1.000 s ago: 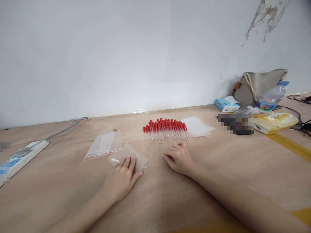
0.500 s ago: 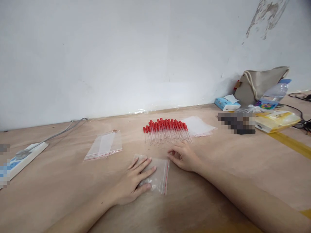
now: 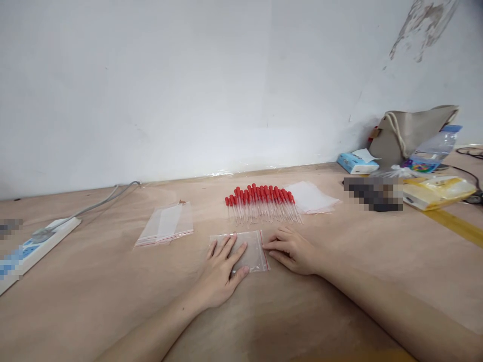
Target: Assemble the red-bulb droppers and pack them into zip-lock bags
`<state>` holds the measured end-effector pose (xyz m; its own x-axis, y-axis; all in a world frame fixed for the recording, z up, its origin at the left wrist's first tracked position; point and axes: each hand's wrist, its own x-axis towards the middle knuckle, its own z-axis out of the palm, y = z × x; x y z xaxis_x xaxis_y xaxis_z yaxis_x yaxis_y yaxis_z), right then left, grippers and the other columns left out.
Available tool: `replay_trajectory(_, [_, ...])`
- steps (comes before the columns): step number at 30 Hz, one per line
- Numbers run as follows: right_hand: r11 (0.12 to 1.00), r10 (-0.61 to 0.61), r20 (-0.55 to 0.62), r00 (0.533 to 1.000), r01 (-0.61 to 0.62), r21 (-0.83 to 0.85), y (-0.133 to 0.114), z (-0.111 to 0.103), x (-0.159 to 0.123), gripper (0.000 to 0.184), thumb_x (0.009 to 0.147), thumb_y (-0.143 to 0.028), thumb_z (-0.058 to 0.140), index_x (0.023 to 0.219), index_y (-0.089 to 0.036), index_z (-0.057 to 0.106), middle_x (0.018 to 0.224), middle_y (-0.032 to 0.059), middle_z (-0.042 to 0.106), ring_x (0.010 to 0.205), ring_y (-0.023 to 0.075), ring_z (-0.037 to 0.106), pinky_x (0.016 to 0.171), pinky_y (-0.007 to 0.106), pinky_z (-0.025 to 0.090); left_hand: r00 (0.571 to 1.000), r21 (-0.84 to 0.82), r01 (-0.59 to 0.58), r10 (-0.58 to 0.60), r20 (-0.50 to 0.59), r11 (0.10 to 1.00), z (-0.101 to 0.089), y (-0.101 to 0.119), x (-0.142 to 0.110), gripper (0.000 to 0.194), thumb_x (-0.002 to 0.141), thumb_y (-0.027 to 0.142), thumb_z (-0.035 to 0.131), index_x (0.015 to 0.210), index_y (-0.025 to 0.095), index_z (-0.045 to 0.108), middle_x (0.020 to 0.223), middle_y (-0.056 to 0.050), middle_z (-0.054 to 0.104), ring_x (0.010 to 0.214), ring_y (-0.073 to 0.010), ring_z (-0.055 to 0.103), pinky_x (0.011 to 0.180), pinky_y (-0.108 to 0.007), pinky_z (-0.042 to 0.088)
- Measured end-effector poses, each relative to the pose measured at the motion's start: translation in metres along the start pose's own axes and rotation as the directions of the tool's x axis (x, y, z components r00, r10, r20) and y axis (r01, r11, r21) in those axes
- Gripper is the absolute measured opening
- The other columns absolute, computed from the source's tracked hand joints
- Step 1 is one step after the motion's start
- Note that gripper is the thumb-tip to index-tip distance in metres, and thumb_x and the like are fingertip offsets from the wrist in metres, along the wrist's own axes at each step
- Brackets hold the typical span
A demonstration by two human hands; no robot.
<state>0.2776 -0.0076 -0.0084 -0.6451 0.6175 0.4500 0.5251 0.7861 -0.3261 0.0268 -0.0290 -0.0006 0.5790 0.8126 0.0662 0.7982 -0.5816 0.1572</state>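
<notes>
A clear zip-lock bag [image 3: 255, 254] with a red seal line lies flat in front of me, its sealing edge toward the right. My left hand [image 3: 222, 274] rests on the bag's left part, palm down with fingers spread. At the bag's red edge is my right hand [image 3: 296, 251], the index fingertip touching or nearly touching it; thumb and index are slightly apart and nothing shows between them. Beyond the bag lies a row of droppers [image 3: 260, 198] with red bulbs and thin clear tubes, side by side, bulbs toward the wall.
More zip-lock bags [image 3: 166, 223] lie at the left, and a white stack [image 3: 311, 197] sits behind the droppers. A power strip [image 3: 56, 239] is at far left. Tissue packs [image 3: 357, 163], a cloth bag [image 3: 409, 133] and a plastic bottle [image 3: 437, 148] stand at right.
The bag has shifted away from me and lies straighter, my left hand moving with it. My right hand has moved slightly right and nearer, its index fingertip now at the red edge.
</notes>
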Motion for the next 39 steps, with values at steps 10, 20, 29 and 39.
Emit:
replay_trajectory(10, [0.993, -0.009, 0.021, 1.000, 0.006, 0.120, -0.005, 0.000, 0.003, 0.015, 0.080, -0.020, 0.051, 0.093, -0.020, 0.058, 0.092, 0.0049, 0.061, 0.086, 0.0145, 0.056, 0.077, 0.028, 0.043, 1.000, -0.010, -0.005, 0.005, -0.013, 1.000, 0.001, 0.000, 0.001, 0.052, 0.087, 0.051, 0.030, 0.135, 0.031, 0.024, 0.144, -0.004, 0.015, 0.132, -0.0245, 0.013, 0.105, -0.048, 0.011])
replay_trajectory(20, [0.998, -0.061, 0.035, 0.998, 0.062, -0.015, -0.007, -0.005, 0.003, 0.028, 0.083, -0.031, 0.048, 0.107, -0.021, 0.058, 0.110, 0.0097, 0.054, 0.099, 0.0191, 0.050, 0.084, 0.035, 0.040, 1.000, -0.007, 0.003, -0.003, -0.004, 1.000, 0.000, 0.001, 0.002, 0.053, 0.087, 0.052, 0.029, 0.135, 0.031, 0.024, 0.144, -0.005, 0.016, 0.132, -0.0251, 0.012, 0.105, -0.048, 0.011])
replay_trajectory(29, [0.979, -0.204, 0.251, 0.946, 0.204, 0.026, -0.014, -0.006, 0.006, 0.058, 0.074, -0.053, 0.052, 0.123, -0.021, 0.047, 0.125, 0.0127, 0.046, 0.115, 0.0237, 0.040, 0.098, 0.046, 0.022, 1.000, -0.041, 0.020, -0.020, -0.021, 0.999, 0.003, 0.002, 0.003, 0.060, 0.087, 0.052, 0.029, 0.138, 0.025, 0.014, 0.144, -0.007, 0.018, 0.132, -0.0239, 0.014, 0.105, -0.047, 0.012])
replay_trajectory(39, [0.988, -0.052, 0.228, 0.972, 0.016, 0.156, 0.001, -0.021, -0.001, 0.034, 0.073, -0.045, 0.058, 0.103, -0.028, 0.064, 0.132, 0.0078, 0.037, 0.119, 0.0240, 0.036, 0.099, 0.045, 0.025, 0.988, -0.173, -0.139, 0.147, 0.035, 0.975, -0.018, -0.015, 0.002, 0.046, 0.090, 0.040, 0.032, 0.134, 0.028, 0.027, 0.142, 0.000, 0.026, 0.129, -0.0171, 0.024, 0.106, -0.038, 0.022])
